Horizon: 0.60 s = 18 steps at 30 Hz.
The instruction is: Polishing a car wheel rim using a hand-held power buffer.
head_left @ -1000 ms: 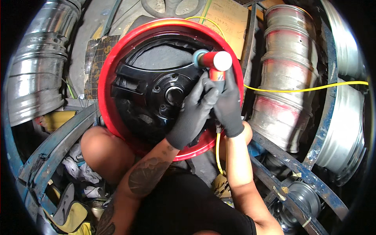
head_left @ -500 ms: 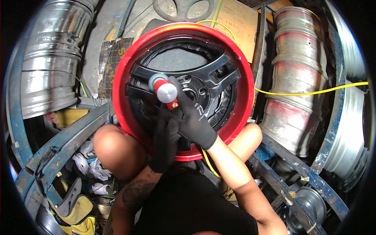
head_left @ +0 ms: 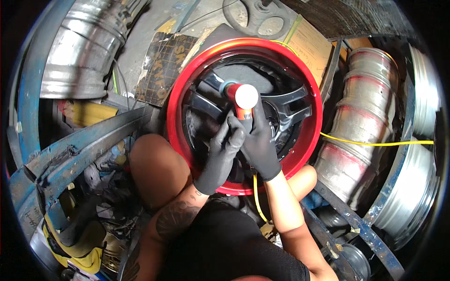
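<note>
A red air sander [head_left: 246,97] with a round silver head sits over the upper left spokes of a wheel rim [head_left: 174,119], its small disc showing at the head's left. The rim has a red outer lip and glossy black spokes. In a black glove, my right hand [head_left: 262,149] is wrapped round the sander's handle, its fingers partly hidden. My left hand [head_left: 219,157], gloved alike, is closed against the handle from the left, touching the right hand. A yellow air hose [head_left: 258,199] runs below the right wrist. The rim rests between my knees.
Silver rims [head_left: 354,126] are stacked on the right beside a blue metal rack [head_left: 389,182]. More rims [head_left: 77,56] stand at the far left. A blue steel frame [head_left: 89,145] crosses on the left, near cardboard [head_left: 161,65] on the floor. Another hose stretch [head_left: 379,143] extends right.
The view has shifted, so the wheel appears farther right. The sander has moved toward the rim's upper middle. My left hand has turned, showing its curled fingers beside the handle.
</note>
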Available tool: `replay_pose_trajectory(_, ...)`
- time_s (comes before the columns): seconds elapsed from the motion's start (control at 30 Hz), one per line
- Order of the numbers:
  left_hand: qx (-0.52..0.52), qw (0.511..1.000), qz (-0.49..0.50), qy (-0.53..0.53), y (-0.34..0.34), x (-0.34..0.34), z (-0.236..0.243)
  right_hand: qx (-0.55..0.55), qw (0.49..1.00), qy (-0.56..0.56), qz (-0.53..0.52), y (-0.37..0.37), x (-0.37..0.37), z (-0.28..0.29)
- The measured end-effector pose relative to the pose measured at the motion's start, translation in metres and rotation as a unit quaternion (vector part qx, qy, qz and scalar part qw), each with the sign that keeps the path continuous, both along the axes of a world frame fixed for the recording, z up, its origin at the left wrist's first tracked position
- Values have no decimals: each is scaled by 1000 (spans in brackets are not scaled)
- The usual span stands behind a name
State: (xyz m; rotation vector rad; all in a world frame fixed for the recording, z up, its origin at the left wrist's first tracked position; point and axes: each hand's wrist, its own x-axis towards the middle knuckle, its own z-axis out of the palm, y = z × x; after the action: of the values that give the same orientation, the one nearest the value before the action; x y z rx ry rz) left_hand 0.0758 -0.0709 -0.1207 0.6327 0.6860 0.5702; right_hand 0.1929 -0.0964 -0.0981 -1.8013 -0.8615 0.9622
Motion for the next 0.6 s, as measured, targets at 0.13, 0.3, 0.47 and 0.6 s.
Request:
replay_pose_trajectory(0.13,9,996,64,53,28,-5,5,74,992,-72,68,52,-5,4)
replay_pose_trajectory(0.3,-106,984,136,-51,40,-9,13,-1,986,-105,126,73,-9,17)
replay_pose_trajectory(0.47,-43,998,34,-20,27,-1,4,8,995,-94,40,41,0,18)
replay_pose_trajectory(0.6,-47,992,-115,-5,8,6,-4,-59,977,-195,-56,-4,4,10)
